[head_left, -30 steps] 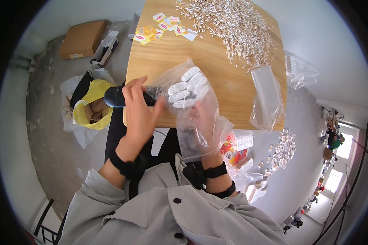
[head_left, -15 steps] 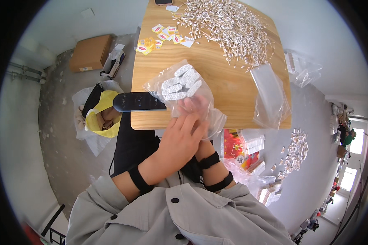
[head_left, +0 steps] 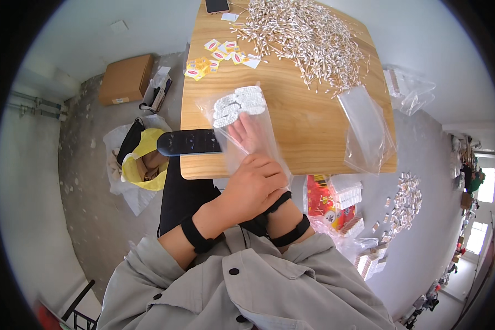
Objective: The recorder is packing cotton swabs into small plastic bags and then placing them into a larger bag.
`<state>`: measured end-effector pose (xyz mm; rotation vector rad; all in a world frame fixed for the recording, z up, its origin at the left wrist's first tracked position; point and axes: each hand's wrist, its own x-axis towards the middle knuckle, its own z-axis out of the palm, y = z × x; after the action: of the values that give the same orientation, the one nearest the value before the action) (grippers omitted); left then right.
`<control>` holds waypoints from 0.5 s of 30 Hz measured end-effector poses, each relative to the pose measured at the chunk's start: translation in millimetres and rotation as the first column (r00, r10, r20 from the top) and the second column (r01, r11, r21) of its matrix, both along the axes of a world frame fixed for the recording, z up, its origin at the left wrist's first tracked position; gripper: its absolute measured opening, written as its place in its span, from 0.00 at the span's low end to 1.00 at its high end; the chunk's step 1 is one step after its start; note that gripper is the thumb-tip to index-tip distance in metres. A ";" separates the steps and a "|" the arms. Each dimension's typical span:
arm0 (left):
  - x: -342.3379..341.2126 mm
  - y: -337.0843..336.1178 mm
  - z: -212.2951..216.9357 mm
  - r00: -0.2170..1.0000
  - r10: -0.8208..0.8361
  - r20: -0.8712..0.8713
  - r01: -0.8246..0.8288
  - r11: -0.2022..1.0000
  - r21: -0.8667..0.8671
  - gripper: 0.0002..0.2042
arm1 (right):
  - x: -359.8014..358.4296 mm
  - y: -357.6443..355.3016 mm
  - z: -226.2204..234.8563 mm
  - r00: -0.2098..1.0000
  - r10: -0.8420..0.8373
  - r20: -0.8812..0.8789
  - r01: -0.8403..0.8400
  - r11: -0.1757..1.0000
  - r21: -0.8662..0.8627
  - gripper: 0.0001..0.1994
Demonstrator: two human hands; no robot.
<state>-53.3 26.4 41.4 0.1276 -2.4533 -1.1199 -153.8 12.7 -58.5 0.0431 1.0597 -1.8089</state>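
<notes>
A clear plastic bag (head_left: 269, 129) lies over the table's near edge, with several white-tipped bundles of cotton swabs (head_left: 239, 104) packed at its far end. My right hand (head_left: 247, 133) is inside the bag, seen through the film. Its fingers stretch out against the near side of the bundles; whether they grip one I cannot see. My left hand (head_left: 257, 180) is closed around the bag's mouth at my right wrist, its fingertips partly hidden. Under the bag's left side, a dark flat bar with a rounded end (head_left: 187, 142) sticks out past the table.
Loose cotton swabs (head_left: 308, 41) heap the wooden table's (head_left: 297, 148) far side. Yellow-and-white paper cards (head_left: 198, 67) and a phone (head_left: 217, 5) lie left; empty clear bags (head_left: 366, 124) lie right. A yellow bag (head_left: 148, 148), a cardboard box (head_left: 126, 80) and swab packs (head_left: 404, 203) are on the floor.
The bag has straightened, and its swab bundles have shifted slightly left and up into a tighter group. My right hand's fingers show extended beside them; my left hand has slid down toward the right wrist.
</notes>
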 end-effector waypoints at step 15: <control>16.3 -12.3 -5.0 0.894 0.449 0.000 -0.447 0.891 -0.076 0.21 | -20.2 -9.9 -14.9 0.975 -0.043 -0.219 0.012 0.989 -0.144 0.14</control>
<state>-37.0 14.1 36.3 0.6491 -2.3052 -0.8224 -174.0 2.7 -73.4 -0.2363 1.0847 -1.9431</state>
